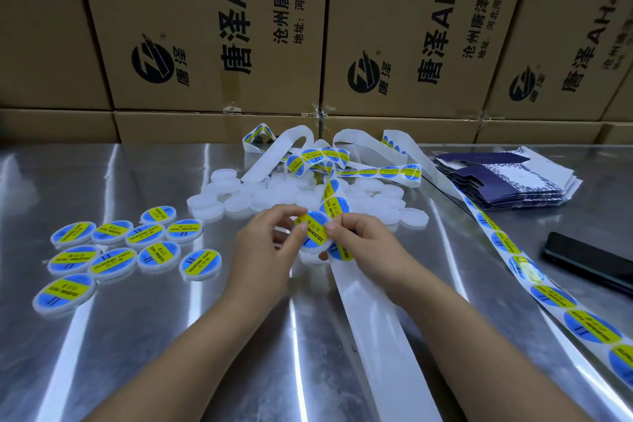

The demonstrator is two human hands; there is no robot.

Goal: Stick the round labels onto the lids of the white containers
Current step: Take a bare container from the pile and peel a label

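A white container (pixel 317 252) is held just above the worktop (pixel 113 346) between both hands, so that its lid faces up toward the camera. The left hand (pixel 270 247) is curled round the container's left edge, with its thumb laid on the lid. The right hand (pixel 363 247) pinches the right edge of a round label (pixel 313 231) that lies across that lid (whether it is fully pressed down cannot be told). The spent backing strip (pixel 373 336) is led from under the right hand toward the body, probably so that the next label arrives right at the fingers. Unlabelled containers (pixel 274 195) are heaped just beyond the hands, within easy reach. Labelled containers (pixel 116 250) are set apart to the left of the left hand, which keeps finished work from being mixed in. A second label strip (pixel 513 257) and a phone (pixel 589 260) lie to the right of the right hand.
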